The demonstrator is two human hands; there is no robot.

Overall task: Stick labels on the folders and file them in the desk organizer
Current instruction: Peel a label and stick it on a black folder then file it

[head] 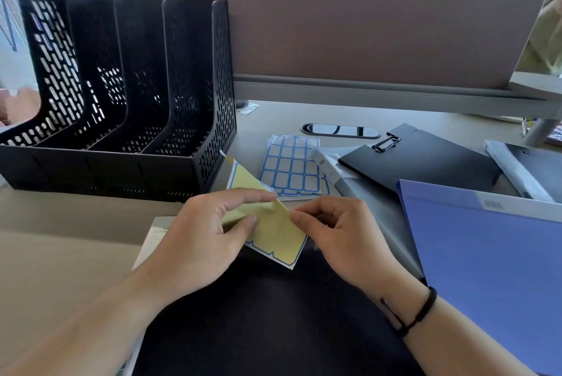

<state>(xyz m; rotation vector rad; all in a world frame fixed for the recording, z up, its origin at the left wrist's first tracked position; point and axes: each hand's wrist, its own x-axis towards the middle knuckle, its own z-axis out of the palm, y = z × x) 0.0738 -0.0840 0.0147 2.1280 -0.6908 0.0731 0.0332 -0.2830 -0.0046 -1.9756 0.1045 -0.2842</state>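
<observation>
My left hand (200, 238) holds a yellow-backed label sheet (273, 232) with a blue-edged border, thumb and fingers pinching it. My right hand (337, 232) pinches the sheet's upper right edge between thumb and forefinger. Both hands hover over a black folder (273, 314) lying flat in front of me. A sheet of blue-framed blank labels (292, 165) lies on the desk beyond the hands. The black mesh desk organizer (121, 95) stands at the left, its slots holding nothing. A blue folder (486, 269) lies at the right.
A black clipboard folder (425, 159) with a clip lies behind the blue one, with a grey folder (523, 168) beside it at the far right. A brown partition (365, 31) closes the desk's back. An oval cable port (340, 130) sits in the desktop.
</observation>
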